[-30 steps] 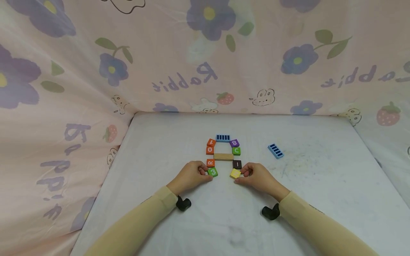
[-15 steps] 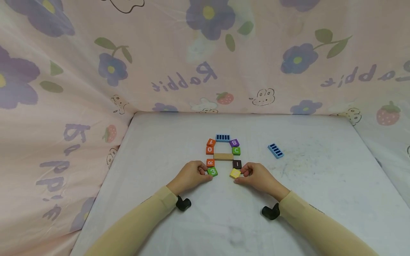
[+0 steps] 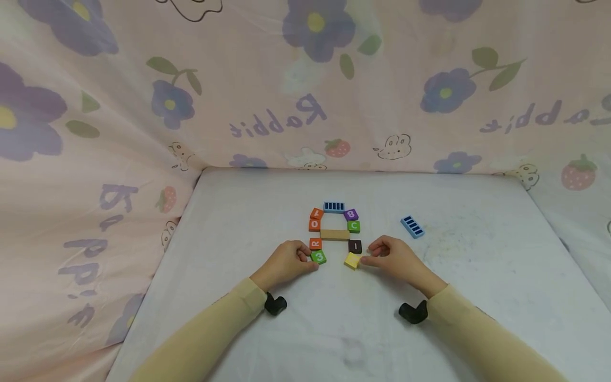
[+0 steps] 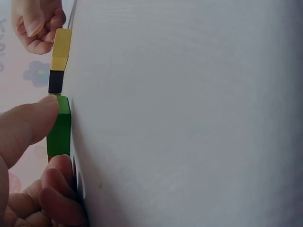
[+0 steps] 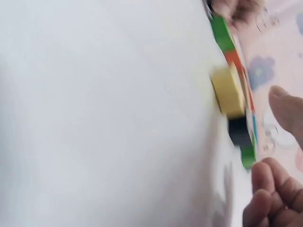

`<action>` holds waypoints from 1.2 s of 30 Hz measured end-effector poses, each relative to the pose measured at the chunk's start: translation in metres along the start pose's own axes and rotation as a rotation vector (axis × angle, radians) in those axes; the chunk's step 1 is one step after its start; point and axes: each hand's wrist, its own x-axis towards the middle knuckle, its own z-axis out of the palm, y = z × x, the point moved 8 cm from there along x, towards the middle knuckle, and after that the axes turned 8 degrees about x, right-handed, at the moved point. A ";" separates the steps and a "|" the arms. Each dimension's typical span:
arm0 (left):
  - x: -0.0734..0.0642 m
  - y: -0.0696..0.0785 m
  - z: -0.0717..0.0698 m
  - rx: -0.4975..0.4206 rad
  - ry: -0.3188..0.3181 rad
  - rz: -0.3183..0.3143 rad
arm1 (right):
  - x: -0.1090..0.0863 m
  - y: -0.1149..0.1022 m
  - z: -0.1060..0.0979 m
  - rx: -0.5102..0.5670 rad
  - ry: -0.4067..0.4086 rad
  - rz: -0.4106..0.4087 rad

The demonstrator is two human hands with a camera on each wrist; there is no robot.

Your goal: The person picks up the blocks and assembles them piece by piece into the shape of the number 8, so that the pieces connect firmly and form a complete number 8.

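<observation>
My left hand pinches a green block marked 3 between thumb and fingers; the left wrist view shows the thumb on one end of this green block. Just right of a yellow block is my right hand. In the right wrist view its thumb and fingers are spread apart, holding nothing, off to one side of the yellow block. Behind the green block lies an orange R block, and behind the yellow one a dark block. A wooden bar spans between the two columns.
Farther back, orange blocks, a green C block and a purple 8 block flank a blue slotted block. Another blue slotted block lies apart on the right. A flowered cloth encloses the white table.
My right hand has let go of the yellow block and drawn away to the right, its fingers lifting off. The left hand stays at the green block.
</observation>
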 end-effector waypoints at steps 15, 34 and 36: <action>-0.001 0.001 0.001 0.001 -0.014 0.006 | 0.002 0.027 -0.089 -0.022 0.239 -0.095; 0.000 -0.003 0.001 -0.006 -0.011 0.015 | 0.011 0.068 -0.108 0.024 0.237 0.003; -0.001 -0.003 0.001 -0.009 -0.016 0.007 | 0.011 0.070 -0.108 0.016 0.236 0.006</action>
